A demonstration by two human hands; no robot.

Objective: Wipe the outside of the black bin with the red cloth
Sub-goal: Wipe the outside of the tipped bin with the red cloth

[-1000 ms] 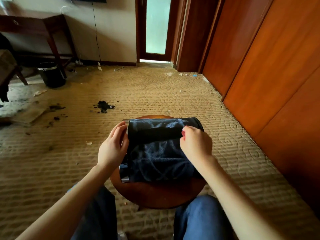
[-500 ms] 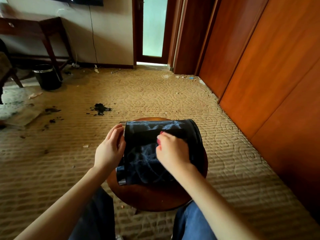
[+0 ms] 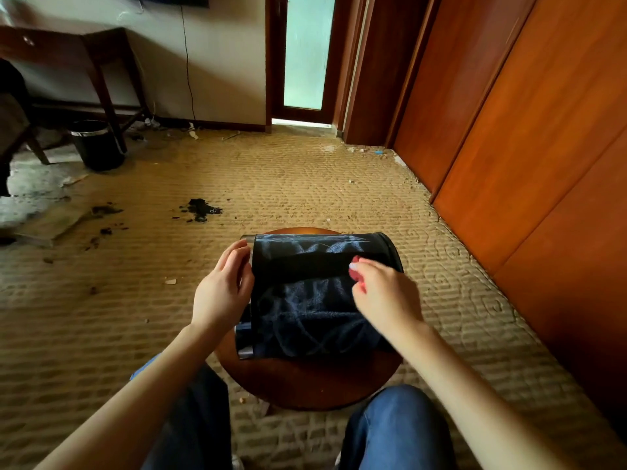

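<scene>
The black bin (image 3: 305, 320) lies on its side on a round wooden stool (image 3: 305, 385), its metal-rimmed end to the left. Smeared streaks show on its curved side. My left hand (image 3: 222, 293) rests against the rim end with its fingers nearly straight. My right hand (image 3: 386, 296) sits on the upper right of the bin's side and grips the red cloth (image 3: 357, 269). Only small red bits of the cloth show past my fingers.
My knees in blue jeans flank the stool. Wooden wardrobe doors (image 3: 526, 130) run along the right. A second black bin (image 3: 96, 144) stands under a dark wooden table (image 3: 101, 62) at the far left. Dark debris (image 3: 200, 208) lies on the patterned carpet.
My right hand with the cloth slid left across the bin's side, then back to the right. My left hand stayed at the rim end.
</scene>
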